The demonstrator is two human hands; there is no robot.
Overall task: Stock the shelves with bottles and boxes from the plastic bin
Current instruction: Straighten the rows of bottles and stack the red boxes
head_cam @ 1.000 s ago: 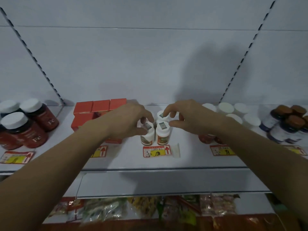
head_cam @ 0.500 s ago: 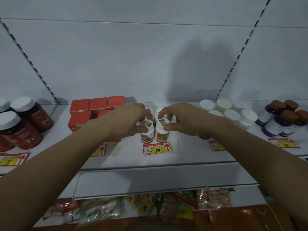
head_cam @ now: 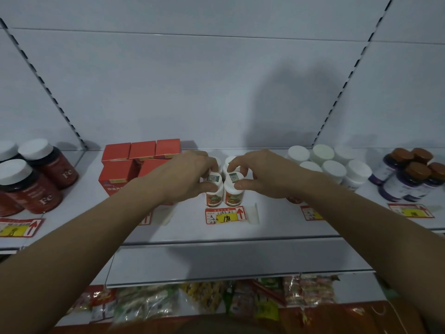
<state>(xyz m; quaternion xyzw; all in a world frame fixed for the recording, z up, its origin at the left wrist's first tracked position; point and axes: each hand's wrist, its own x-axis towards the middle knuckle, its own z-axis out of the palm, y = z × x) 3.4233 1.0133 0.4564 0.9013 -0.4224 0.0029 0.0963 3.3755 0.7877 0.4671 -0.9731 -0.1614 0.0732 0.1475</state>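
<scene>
Two small white bottles with orange labels stand side by side at the middle of the white shelf [head_cam: 216, 231], above a price tag [head_cam: 225, 215]. My left hand [head_cam: 185, 175] pinches the cap of the left bottle [head_cam: 213, 195] between thumb and fingers. The right bottle [head_cam: 233, 195] is pinched the same way by my right hand [head_cam: 261, 174]. More white bottles stand just behind them, partly hidden by my fingers. The plastic bin is out of view.
Red boxes [head_cam: 142, 151] stand left of my hands, big red bottles [head_cam: 36, 179] farther left. White-capped bottles [head_cam: 330, 162] and purple bottles with brown caps [head_cam: 409, 179] stand to the right. Snack bags [head_cam: 216, 300] fill the shelf below.
Both hands have drawn slightly toward the shelf front with the two bottles. My thumbs now close under the caps. The camera has tilted a little.
</scene>
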